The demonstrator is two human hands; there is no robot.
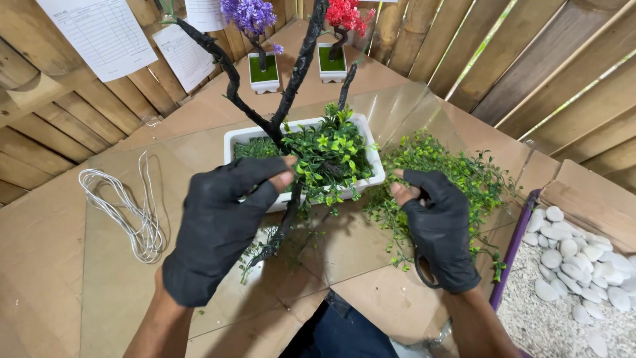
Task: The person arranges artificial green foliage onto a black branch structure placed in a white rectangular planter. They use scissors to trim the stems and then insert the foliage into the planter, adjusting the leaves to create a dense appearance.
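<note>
While the left hand (pixel 222 219) pinches foliage in the white planter (pixel 371 142), the right hand (pixel 440 229), closed on scissors (pixel 424 268) beside it, risks snagging sprigs.

Both the left hand (pixel 215 225) and the right hand (pixel 440 229) wear black fingerless gloves of soft, matte fabric. The gloves end at the wrists, the forearms are unsleeved, and dark blue trousers (pixel 344 331) show below.

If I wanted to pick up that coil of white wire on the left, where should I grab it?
Probably at the lower end of the white wire coil, where the loops bunch into a tight bend. Come from above and pinch across the bundle: it lies flat on the cardboard tabletop, apart from the left hand, with open space around it. Gripping the bunched strands should keep the loops together.
</note>
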